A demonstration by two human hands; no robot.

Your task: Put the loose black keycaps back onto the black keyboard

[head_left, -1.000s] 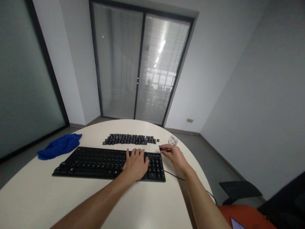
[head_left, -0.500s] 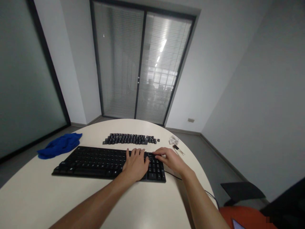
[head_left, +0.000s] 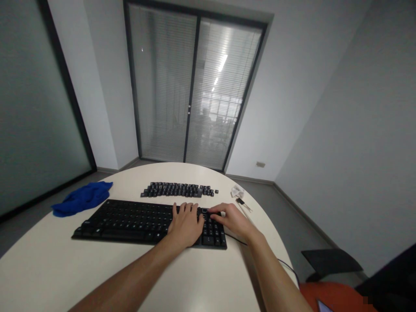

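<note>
A black keyboard (head_left: 130, 219) lies along the front of the white table. My left hand (head_left: 185, 219) rests flat on its right part, fingers spread and holding nothing. At the top of the number pad is my right hand (head_left: 229, 214), its thumb and forefinger bent close together at the keys; whatever they may grip there is too small to make out. Behind the keyboard, loose black keycaps (head_left: 175, 190) lie in rows. One single keycap (head_left: 216, 191) sits slightly apart at their right end.
A crumpled blue cloth (head_left: 82, 199) lies at the left. Right of the keycaps are some clear plastic (head_left: 237, 191) and a small tool with a black head and thin prongs (head_left: 241, 201). The keyboard's cable (head_left: 287, 264) runs over the table's right edge, near an orange chair (head_left: 338, 290).
My right thumb and forefinger have shifted very slightly at the top of the number pad. My left hand stays in place on the keyboard.
</note>
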